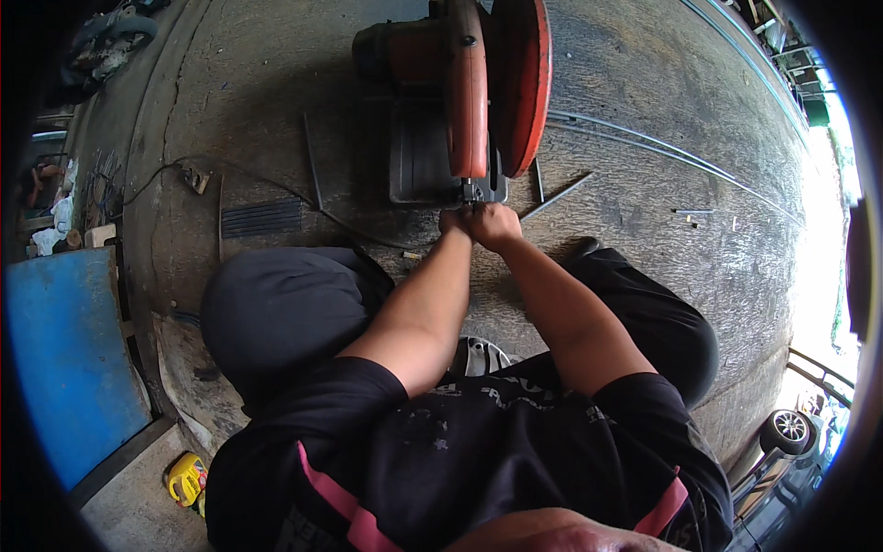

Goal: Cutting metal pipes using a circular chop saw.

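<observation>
Left hand [451,221] part. behind right hand [495,225], so can't ID what either holds/touches at near end of red chop saw [467,110]; saw's far end cut off by frame edge. Slotted grey obj. [482,353] betw. legs [285,304] mostly under black shirt [386,460], type unclear. Motorbike-like machine [110,44], far left, and blue panel [69,359], left, fade into dark rim. Yellow pkg. [187,477], near left, part. hidden. Car [793,478], near right, cut off. Small bits [694,212], right, too tiny to ID. Far-right opening [823,239] blown out.
</observation>
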Demonstrator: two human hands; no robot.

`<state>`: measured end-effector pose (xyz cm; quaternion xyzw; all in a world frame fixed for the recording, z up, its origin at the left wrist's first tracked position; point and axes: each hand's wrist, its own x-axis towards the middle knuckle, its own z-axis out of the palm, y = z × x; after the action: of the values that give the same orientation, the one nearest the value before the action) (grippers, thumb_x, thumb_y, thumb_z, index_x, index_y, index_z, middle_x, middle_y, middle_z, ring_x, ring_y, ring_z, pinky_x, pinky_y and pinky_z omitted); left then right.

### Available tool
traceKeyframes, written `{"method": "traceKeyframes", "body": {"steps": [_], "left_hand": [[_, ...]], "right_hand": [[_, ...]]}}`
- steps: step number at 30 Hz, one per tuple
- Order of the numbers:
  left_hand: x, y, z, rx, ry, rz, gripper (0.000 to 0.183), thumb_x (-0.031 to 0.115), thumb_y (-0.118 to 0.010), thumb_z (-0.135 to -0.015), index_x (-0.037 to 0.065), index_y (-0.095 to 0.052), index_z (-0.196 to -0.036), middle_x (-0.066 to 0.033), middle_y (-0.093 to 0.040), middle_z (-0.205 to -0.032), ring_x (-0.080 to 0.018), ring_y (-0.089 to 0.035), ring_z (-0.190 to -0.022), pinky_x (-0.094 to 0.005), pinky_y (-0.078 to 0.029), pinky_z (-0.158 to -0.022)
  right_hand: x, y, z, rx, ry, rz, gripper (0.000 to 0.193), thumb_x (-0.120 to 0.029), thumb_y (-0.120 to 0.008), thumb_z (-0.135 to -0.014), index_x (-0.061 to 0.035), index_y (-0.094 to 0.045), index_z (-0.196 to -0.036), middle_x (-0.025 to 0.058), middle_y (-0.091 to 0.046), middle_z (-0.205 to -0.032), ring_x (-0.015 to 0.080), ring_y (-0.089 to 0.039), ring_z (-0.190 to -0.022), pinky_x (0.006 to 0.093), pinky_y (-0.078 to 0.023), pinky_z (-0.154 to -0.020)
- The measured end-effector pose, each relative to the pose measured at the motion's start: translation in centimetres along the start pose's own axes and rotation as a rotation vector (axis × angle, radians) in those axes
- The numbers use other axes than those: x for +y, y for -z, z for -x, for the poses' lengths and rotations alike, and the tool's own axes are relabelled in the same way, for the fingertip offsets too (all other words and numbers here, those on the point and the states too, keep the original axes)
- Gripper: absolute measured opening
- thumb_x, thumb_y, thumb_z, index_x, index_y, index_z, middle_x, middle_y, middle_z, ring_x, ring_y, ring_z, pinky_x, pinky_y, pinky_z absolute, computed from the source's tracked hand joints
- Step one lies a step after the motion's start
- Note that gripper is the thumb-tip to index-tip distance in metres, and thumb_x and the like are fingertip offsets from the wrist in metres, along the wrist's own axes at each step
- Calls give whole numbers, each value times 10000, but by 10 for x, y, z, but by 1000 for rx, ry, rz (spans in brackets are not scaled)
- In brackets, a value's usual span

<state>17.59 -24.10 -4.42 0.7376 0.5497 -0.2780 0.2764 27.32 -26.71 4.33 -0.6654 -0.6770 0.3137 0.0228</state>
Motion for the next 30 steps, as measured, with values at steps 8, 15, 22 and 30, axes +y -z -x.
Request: {"method": "traceKeyframes", "body": {"steps": [8, 15, 22, 30], "left_hand": [[3, 10, 10, -141, 33, 51, 458, 180, -350, -905, 8, -504, -1300, -161, -500, -1369, -228, -459, -1295, -372, -356, -1085], [-11, -4, 13, -222, 509, 1886, 386, 241, -383, -908, 6, -523, -1179, -141, -560, -1177, -255, -583, -1026, -314, -482, -869], [-86, 43, 47, 879, 1061, 1811, 365, 259, -453, -924, -57, -551, -1078, -236, -633, -1085, -395, -653, -896, -439, -552, -772], [-79, 277, 100, 1063, 125, 1432, 577, 383, -523, -877, -128, -543, -1143, -323, -536, -1256, -389, -544, -1176, -438, -435, -975]], "right_hand": [[2, -2, -2, -6, -63, -119, 500, -453, -472, -905, -12, -702, -955, 258, -665, -959, 400, -645, -950, 478, -502, -858], [6, -8, 1, -11, -94, -175, 596, -567, -488, -888, -16, -689, -997, 264, -660, -990, 407, -636, -971, 485, -496, -858], [64, 10, 10, -252, -421, -714, 811, -756, -413, -849, -22, -666, -1085, 240, -663, -940, 336, -662, -818, 418, -510, -766], [54, 247, -18, 101, -118, -583, 688, -645, -360, -942, -58, -532, -1256, 122, -636, -945, 192, -597, -692, 347, -491, -628]]}}
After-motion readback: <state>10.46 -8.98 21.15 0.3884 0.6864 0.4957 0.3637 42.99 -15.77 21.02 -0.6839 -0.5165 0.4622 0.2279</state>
